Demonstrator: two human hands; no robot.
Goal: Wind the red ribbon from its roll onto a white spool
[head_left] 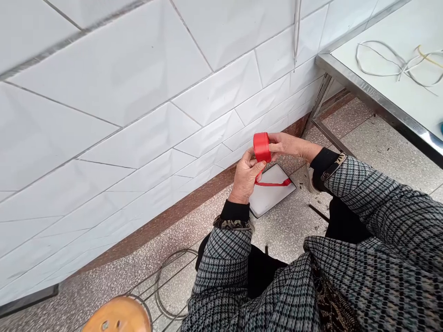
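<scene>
A roll of red ribbon [262, 146] is held up between both hands, in front of the tiled wall. My left hand [246, 177] grips its lower edge, with the thumb against the front. From the right side, my right hand [285, 145] closes its fingers on the roll, and some of those fingers are hidden behind it. A narrow red strip [272, 184] shows below the left hand and ends in a bunched red piece over a white, dark-edged flat board or box [266, 203] on the floor. Whether the strip joins the roll is hidden by the hand.
On the right stands a metal-framed table [363, 85] with loose white cords [398, 64] on it. At the lower left are a round orange-brown stool seat [119, 316] and a coiled cable [159, 281]. White wall tiles [138, 92] rise close on the left.
</scene>
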